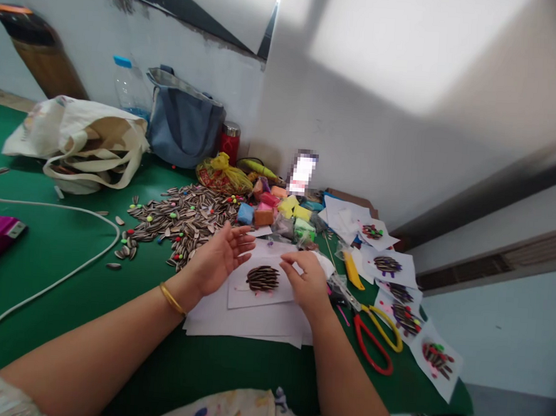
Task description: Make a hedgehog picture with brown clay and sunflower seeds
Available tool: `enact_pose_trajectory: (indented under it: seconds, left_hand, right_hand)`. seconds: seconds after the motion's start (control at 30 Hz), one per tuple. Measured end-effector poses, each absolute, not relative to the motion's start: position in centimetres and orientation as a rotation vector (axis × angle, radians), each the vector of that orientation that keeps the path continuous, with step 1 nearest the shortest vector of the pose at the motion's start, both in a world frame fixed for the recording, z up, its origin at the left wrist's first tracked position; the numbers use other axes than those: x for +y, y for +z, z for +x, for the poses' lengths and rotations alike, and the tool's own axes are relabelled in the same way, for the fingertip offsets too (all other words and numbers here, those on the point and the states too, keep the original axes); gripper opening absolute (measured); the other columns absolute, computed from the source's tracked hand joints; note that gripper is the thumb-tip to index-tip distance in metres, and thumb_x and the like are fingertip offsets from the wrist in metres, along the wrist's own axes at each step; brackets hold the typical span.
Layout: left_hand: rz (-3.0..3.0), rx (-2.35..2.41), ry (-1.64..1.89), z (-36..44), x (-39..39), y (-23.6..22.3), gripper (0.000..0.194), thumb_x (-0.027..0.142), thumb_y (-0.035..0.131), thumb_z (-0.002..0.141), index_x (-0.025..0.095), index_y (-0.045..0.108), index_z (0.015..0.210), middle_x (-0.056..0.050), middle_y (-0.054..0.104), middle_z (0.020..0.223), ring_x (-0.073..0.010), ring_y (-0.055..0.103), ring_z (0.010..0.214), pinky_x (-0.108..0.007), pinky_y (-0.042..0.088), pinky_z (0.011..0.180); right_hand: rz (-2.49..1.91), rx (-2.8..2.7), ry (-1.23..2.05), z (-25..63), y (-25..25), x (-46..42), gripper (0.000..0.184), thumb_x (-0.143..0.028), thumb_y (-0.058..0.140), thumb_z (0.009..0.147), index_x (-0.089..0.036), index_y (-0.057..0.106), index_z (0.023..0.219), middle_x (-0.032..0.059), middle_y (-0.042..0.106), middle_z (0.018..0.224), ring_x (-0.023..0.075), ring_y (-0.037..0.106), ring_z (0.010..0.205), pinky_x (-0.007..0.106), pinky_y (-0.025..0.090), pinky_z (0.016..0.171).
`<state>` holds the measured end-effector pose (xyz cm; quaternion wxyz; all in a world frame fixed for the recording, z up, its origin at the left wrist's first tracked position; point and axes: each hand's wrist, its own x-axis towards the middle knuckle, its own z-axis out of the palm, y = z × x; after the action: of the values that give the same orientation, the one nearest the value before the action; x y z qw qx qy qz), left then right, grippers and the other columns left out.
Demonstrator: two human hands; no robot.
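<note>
A white card [249,294] lies on a stack of paper before me, bearing a dark oval patch of sunflower seeds [263,278]. My left hand [218,258] hovers just left of the card, fingers spread, palm turned inward, empty. My right hand [307,279] rests on the card's right edge with fingers curled down against the paper; whether it pinches anything is hidden. A gold bangle [172,299] circles my left wrist.
A heap of striped sunflower seeds [183,218] with coloured beads lies behind my left hand. Clay blocks [263,213] sit beyond. Finished seed cards [387,265] line the right edge, beside red and yellow scissors [376,339]. Bags [88,143], a bottle and a white cable [57,279] occupy the left.
</note>
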<state>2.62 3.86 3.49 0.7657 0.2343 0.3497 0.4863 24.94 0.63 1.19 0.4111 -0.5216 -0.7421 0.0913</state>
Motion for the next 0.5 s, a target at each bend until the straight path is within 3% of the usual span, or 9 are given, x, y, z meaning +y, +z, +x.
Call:
enact_pose_trajectory:
  seconds: [0.1,0.2,0.33,0.5]
  left_hand:
    - [1.118,1.072,1.076,2.3,4.6,2.1,0.024,0.037,0.073,0.073,0.018,0.068,0.087,-0.002,0.065,0.08,-0.0167,0.059,0.077,-0.028,0.045,0.073]
    - [1.669,1.147,0.847,1.9,5.1,0.9,0.013,0.031,0.067,0.072,0.018,0.068,0.076,-0.002,0.063,0.073,-0.0184,0.056,0.071,-0.031,0.043,0.068]
    - [2.009,1.217,0.594,1.8,5.0,0.2,0.01,0.025,0.062,0.072,0.02,0.069,0.076,-0.004,0.062,0.078,-0.0197,0.057,0.072,-0.031,0.042,0.067]
    - [2.13,1.212,0.554,2.2,4.4,0.4,0.01,0.023,0.062,0.074,0.021,0.071,0.077,-0.005,0.063,0.08,-0.0218,0.058,0.078,-0.033,0.043,0.072]
  right_hand:
    - [-1.328,-1.927,0.306,24.5,0.5,0.8,0.015,-0.028,0.059,0.09,-0.023,0.071,0.099,0.0053,0.073,0.092,0.0223,0.065,0.089,0.037,0.049,0.083]
    - [-1.333,-2.008,0.329,23.5,0.3,0.7,0.013,-0.024,0.058,0.09,-0.023,0.072,0.092,0.0043,0.073,0.089,0.0215,0.065,0.087,0.035,0.049,0.082]
    - [-1.328,-2.073,0.303,22.7,0.5,0.5,0.012,-0.017,0.061,0.087,-0.024,0.071,0.085,0.0019,0.073,0.085,0.0208,0.064,0.085,0.034,0.047,0.082]
    - [-1.32,-2.095,0.288,22.5,0.6,0.5,0.009,-0.018,0.064,0.086,-0.024,0.071,0.084,0.0014,0.073,0.085,0.0209,0.063,0.086,0.034,0.046,0.08]
